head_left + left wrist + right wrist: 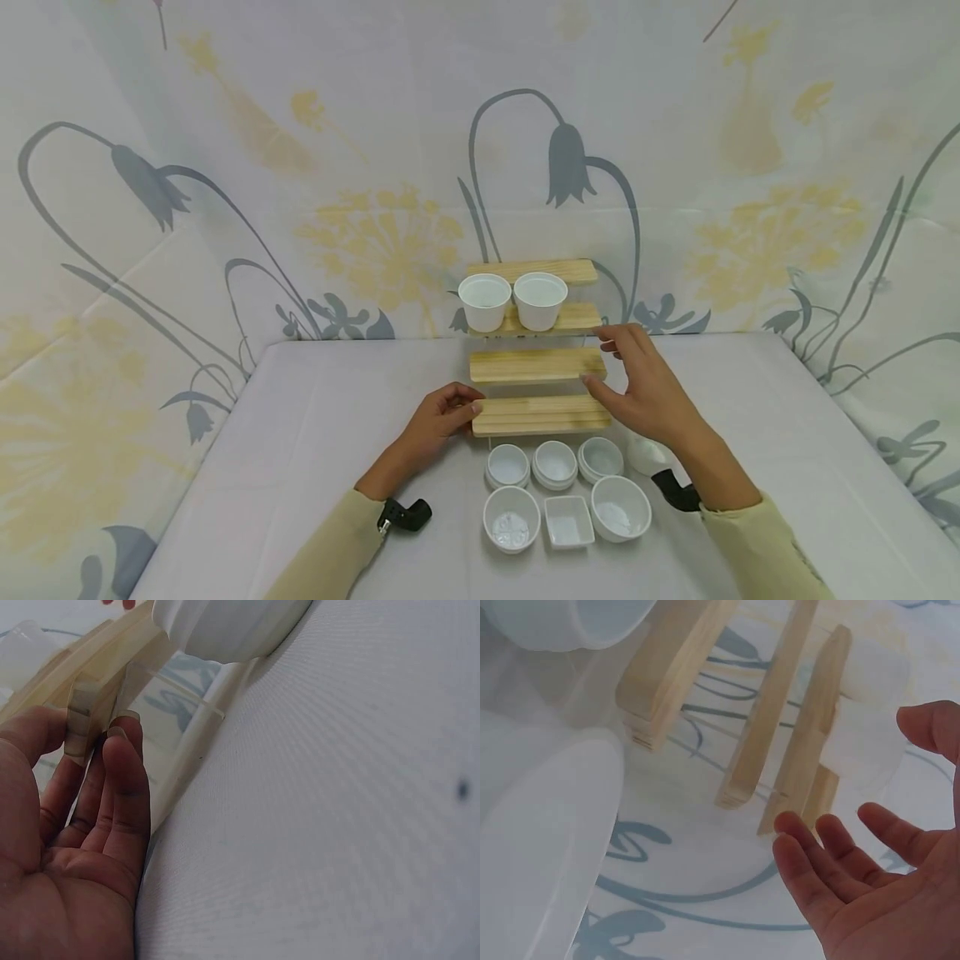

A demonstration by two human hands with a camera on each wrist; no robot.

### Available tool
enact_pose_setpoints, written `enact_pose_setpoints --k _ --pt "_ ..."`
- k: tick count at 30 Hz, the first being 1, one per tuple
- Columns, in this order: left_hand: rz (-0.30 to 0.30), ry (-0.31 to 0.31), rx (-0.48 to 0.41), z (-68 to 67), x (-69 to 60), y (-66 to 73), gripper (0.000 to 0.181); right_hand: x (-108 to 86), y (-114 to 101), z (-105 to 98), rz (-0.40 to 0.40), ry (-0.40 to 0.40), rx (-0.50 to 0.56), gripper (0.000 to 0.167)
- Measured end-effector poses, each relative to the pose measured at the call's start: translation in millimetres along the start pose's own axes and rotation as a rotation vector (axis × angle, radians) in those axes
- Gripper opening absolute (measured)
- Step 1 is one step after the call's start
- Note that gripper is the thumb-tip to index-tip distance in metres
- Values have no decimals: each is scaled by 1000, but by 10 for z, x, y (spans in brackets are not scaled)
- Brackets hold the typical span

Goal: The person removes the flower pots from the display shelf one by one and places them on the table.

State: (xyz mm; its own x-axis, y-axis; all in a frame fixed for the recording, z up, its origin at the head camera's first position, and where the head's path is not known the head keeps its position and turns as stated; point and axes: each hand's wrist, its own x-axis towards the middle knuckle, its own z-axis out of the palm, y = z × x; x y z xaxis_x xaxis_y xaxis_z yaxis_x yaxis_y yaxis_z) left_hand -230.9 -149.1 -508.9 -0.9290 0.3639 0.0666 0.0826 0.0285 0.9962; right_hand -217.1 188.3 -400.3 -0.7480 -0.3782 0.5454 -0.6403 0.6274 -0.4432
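Observation:
A tiered wooden stand (537,367) with slatted steps stands mid-table. My left hand (444,414) grips the left end of its lowest step (540,417); in the left wrist view the thumb and fingers pinch that wooden end (81,712). Beside the right ends of the upper steps, my right hand (647,385) is spread with nothing in it. In the right wrist view its relaxed fingers (810,877) are near the step ends (780,814). Two white cups, a left one (484,302) and a right one (540,300), sit side by side on the second step from the top.
In front of the stand are several white dishes: three small round bowls (555,463) in a row, then a left bowl (512,518), a square dish (568,522) and a right bowl (620,508). Another white vessel (648,454) is partly hidden by my right wrist. Patterned cloth (420,167) hangs behind.

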Motion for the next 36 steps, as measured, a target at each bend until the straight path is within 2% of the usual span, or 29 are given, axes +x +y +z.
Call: enact_pose_setpoints --k 16,36 --pt "7 -13 -15 2 -6 2 31 203 -43 34 -17 5 42 63" --pt "4 -4 -5 -1 3 0 28 366 -48 31 -6 25 79 64"
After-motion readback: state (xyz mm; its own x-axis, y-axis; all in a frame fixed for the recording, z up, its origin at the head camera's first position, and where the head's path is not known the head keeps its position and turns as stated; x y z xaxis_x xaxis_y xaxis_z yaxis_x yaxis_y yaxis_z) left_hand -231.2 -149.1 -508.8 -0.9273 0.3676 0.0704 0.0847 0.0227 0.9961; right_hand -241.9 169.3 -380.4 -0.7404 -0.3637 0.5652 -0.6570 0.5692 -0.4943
